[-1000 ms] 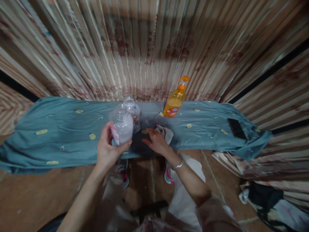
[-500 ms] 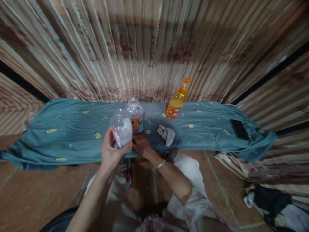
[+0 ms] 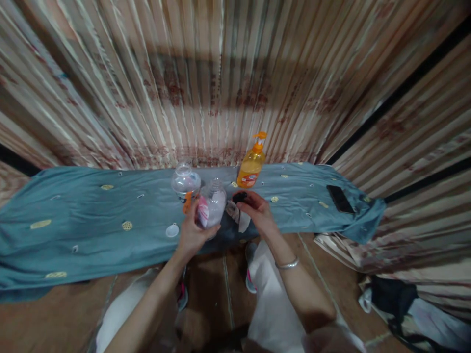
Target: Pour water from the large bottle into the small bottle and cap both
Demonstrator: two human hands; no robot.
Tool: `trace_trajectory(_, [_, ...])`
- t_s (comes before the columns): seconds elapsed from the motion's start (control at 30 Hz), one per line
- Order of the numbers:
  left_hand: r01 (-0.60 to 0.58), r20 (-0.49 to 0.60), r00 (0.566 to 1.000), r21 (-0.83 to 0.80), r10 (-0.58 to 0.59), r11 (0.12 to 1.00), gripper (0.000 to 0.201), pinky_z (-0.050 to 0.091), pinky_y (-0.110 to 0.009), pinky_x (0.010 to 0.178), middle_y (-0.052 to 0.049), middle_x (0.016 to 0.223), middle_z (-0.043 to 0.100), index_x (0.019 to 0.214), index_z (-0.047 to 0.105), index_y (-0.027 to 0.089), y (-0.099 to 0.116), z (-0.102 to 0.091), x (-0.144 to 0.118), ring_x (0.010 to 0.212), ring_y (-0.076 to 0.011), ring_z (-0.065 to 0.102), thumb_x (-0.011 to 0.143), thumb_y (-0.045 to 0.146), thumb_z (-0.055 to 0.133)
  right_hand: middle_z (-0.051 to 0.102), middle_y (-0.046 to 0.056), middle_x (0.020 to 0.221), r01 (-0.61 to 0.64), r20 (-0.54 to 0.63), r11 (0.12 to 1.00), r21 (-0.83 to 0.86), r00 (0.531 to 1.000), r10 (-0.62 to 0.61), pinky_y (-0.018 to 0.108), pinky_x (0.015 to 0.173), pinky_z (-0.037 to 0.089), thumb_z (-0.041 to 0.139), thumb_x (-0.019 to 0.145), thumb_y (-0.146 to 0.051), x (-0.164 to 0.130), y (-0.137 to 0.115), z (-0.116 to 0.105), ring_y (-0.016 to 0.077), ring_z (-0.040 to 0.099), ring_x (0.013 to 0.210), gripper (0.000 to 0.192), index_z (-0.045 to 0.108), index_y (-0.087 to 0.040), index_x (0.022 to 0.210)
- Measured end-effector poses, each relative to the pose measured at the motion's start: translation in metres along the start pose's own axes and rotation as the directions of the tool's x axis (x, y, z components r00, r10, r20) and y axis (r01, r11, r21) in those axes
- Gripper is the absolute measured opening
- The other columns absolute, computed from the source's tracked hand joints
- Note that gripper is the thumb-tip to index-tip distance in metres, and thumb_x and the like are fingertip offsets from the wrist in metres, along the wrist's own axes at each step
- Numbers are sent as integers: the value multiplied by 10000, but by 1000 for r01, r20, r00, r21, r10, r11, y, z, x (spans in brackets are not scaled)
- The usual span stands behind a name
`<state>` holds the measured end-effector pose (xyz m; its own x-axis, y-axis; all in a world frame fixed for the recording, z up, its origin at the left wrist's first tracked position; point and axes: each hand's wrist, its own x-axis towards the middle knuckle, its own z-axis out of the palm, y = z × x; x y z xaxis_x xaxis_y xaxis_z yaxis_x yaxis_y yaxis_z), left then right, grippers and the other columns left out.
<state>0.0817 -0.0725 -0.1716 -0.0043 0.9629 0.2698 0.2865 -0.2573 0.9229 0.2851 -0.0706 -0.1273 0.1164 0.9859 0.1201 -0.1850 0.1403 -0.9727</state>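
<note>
Jar (image 3: 212,208) tilted now, right hand (image 3: 257,212) newly pinching dark cap (image 3: 240,197).

Dim warm light, soft motion blur, wide-angle bending at edges, broad shadow above.

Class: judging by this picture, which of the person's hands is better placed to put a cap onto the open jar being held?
Probably the right hand: it holds a small dark cap-like object beside the jar, which the left hand already grips.
</note>
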Motion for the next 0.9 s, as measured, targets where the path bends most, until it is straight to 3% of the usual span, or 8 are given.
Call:
trace_trajectory(0.13, [19,87,996,-47,-15,999,890,458,-448,1064,-148,1359,559,1363,428,168,-6,15,1,1216,-293,586,582,377,800,751,-5,999,-19,-3,996,91,1000,19,352,952,515,844,624,-331,9,-20,-8,174,684,973,359,727,-270,958])
trace_trajectory(0.27, [48,117,992,-48,-42,998,883,475,-445,1049,-132,1331,582,1356,440,179,-12,26,-2,1207,-289,591,574,352,812,763,-14,1005,16,83,994,111,996,-25,344,978,508,868,605,-353,26,-41,-6,175,686,998,372,742,-279,947])
trace_trajectory(0.4, [62,142,988,-45,-55,997,884,470,-443,1060,-127,1335,581,1349,443,177,-12,33,-2,1210,-287,588,565,327,822,772,-14,968,35,226,999,26,973,-40,333,951,524,869,624,-347,38,-53,-4,168,694,968,376,740,-277,970])
trace_trajectory(0.6, [53,156,987,-60,-43,997,887,460,-448,1072,-119,1330,585,1350,438,179,-9,34,1,1209,-283,588,566,324,824,760,-7,1012,5,385,996,-93,922,32,318,904,545,853,666,-345,41,-56,-9,164,702,953,394,714,-270,1027])
trace_trajectory(0.9, [9,131,991,-17,-7,1000,814,463,-456,1065,-117,1298,603,1318,452,180,-4,29,3,1193,-273,592,587,274,797,732,9,948,56,357,979,-196,934,18,332,876,532,833,679,-417,42,-48,-5,177,686,916,373,686,-240,973])
